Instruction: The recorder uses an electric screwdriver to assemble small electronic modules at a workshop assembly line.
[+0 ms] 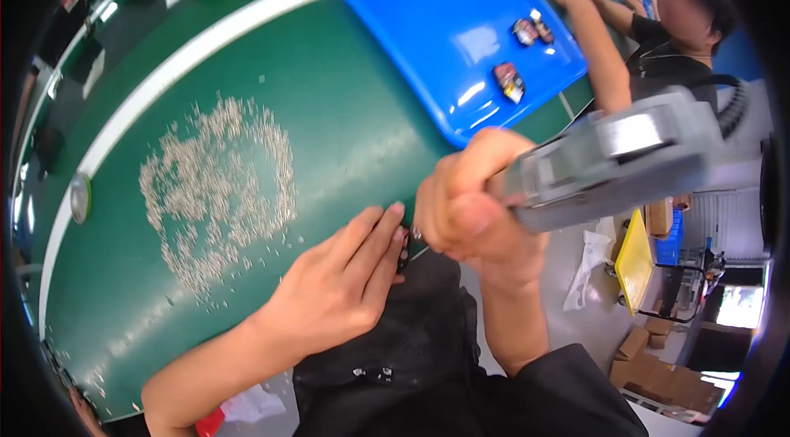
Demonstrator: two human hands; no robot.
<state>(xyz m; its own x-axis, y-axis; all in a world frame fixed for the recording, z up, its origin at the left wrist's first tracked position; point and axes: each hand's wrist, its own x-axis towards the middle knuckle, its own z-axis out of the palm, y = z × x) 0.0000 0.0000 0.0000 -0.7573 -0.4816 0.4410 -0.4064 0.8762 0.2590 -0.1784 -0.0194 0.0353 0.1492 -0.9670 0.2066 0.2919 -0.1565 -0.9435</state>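
Your right hand (pixel 467 211) is clenching one grey power screwdriver (pixel 613 161) at the green counter (pixel 346 108) edge, while your left hand (pixel 341 281) is pressing its fingers on a small dark part (pixel 404 249) just beside the tool's tip. One blue tray (pixel 444 25) is carrying three small components (pixel 508 81), and one spread of tiny screws (pixel 218 190), too many to count, is lying left of your hands.

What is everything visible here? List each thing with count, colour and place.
table: one, green with white edge, centre
small screws: a scattered heap, silvery, table left
tray: one, blue, top centre
small parts: three, dark with red, on tray
co-worker's arm: one, beside tray, top right
power screwdriver: one, grey, in right hand
small workpiece: one, dark, mostly hidden, at table edge
left hand: on workpiece
right hand: gripping screwdriver
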